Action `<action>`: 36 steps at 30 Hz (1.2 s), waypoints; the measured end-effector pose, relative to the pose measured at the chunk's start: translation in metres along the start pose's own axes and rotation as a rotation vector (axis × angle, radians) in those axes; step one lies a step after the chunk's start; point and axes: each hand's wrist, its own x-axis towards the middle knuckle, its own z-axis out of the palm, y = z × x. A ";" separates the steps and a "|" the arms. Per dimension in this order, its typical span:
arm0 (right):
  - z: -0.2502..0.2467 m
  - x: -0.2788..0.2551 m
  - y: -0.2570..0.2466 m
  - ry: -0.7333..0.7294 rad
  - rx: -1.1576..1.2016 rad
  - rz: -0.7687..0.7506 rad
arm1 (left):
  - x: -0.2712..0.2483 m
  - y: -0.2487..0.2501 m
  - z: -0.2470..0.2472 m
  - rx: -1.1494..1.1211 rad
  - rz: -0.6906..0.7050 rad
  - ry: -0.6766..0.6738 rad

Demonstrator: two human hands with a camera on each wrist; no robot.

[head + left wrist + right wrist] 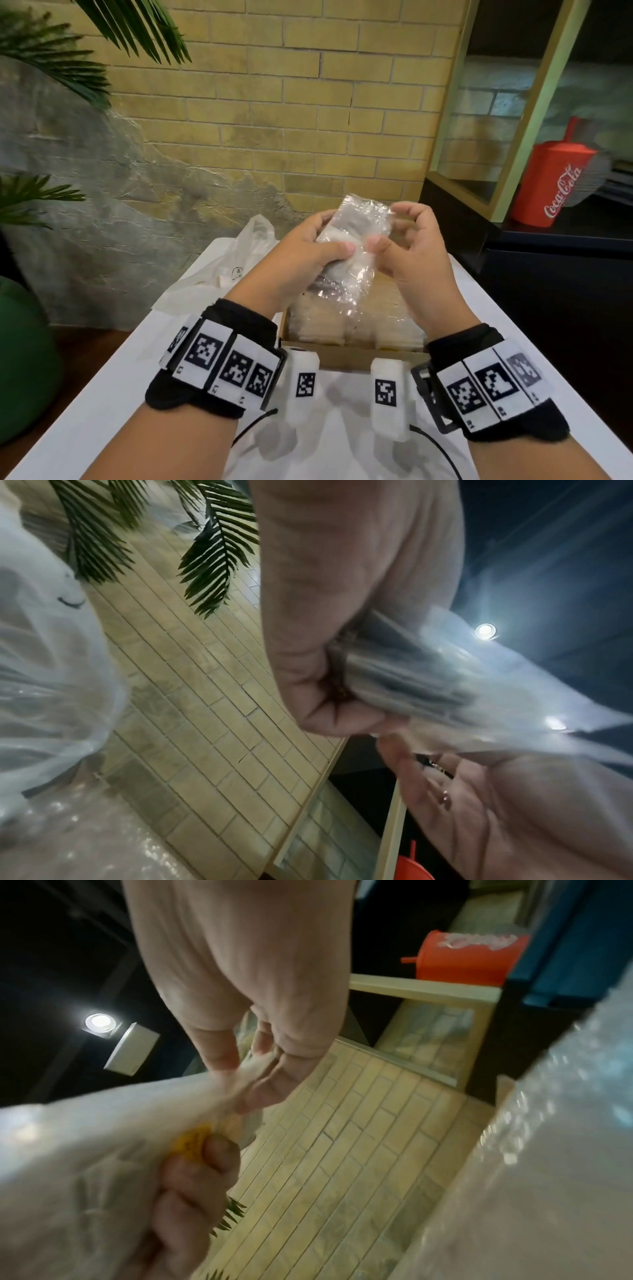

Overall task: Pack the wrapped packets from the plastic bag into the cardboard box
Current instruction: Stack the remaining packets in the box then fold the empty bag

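Observation:
I hold a clear-wrapped packet [356,236] up with both hands above the open cardboard box [342,354]. My left hand [325,240] grips its left side, thumb on the front and fingers behind. My right hand [387,228] pinches the wrapper at the right edge and top corner. In the left wrist view the left hand [342,696] clasps the packet [445,683]. From the right wrist, my right hand [260,1066] pinches the packet's film [103,1137]. Several wrapped packets [359,318] lie in the box. The plastic bag [233,270] lies crumpled left of the box.
The box and bag sit on a white table [154,394] against a yellow brick wall [291,120]. A red Coca-Cola cup [555,181] stands on a dark shelf at the right. Palm leaves [51,68] hang at the left.

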 end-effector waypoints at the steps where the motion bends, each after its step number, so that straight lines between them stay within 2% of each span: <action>1: -0.002 0.001 -0.002 -0.028 -0.095 -0.065 | 0.000 0.001 -0.002 -0.021 -0.018 0.005; 5: -0.010 0.001 -0.009 -0.322 -0.621 -0.263 | 0.000 0.004 -0.006 -0.087 -0.108 -0.028; 7: -0.011 0.002 -0.008 -0.394 -0.785 -0.336 | -0.003 0.006 -0.004 -0.118 -0.145 -0.082; 11: -0.013 0.002 -0.008 -0.327 -0.589 -0.342 | -0.008 0.008 0.004 -0.236 -0.215 -0.147; 16: -0.020 0.003 -0.005 -0.225 -0.440 -0.110 | -0.005 0.015 0.003 -0.414 -0.206 -0.076; 19: -0.022 0.006 -0.006 -0.147 -0.224 0.104 | -0.002 0.011 -0.001 -0.316 -0.140 0.011; 23: -0.021 0.005 -0.005 -0.179 -0.126 0.247 | -0.003 0.002 0.004 -0.116 -0.089 -0.068; 25: -0.015 0.004 -0.004 -0.206 -0.082 0.275 | -0.005 -0.001 0.014 -0.153 -0.085 -0.099; 28: -0.006 0.002 -0.003 -0.190 -0.061 0.298 | -0.002 -0.003 0.024 -0.308 -0.036 -0.014; 31: -0.002 0.003 -0.002 -0.145 -0.052 0.274 | 0.002 -0.006 0.027 -0.298 0.007 0.058; 36: -0.005 0.006 0.003 -0.063 -0.284 0.138 | 0.005 -0.009 0.025 -0.281 -0.014 0.121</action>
